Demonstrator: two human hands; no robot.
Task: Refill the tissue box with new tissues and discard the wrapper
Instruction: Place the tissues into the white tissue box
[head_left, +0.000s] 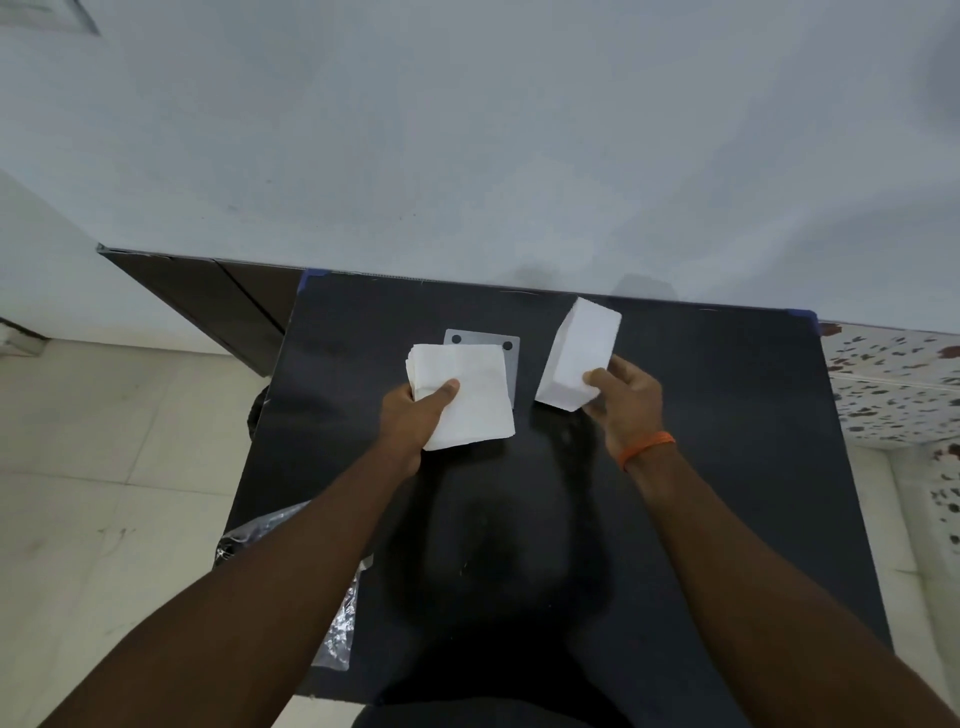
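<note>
tissue box (577, 356) tilted, long axis toward wall

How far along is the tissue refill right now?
Done: the tissues look unwrapped, with a crinkled clear plastic wrapper hanging off the black table. In hand: the left hand holds a white tissue stack, the right hand a white rectangular box. Left: loading the box, discarding the wrapper.

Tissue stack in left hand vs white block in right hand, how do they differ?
The tissue stack is thin and lies nearly flat over the table; the white block is thick and tilted up on end. The stack shows loose layered edges, the block smooth solid faces. The left hand pinches the stack at its near left side; the right hand grips the block's lower end. Both are white and held.
</note>
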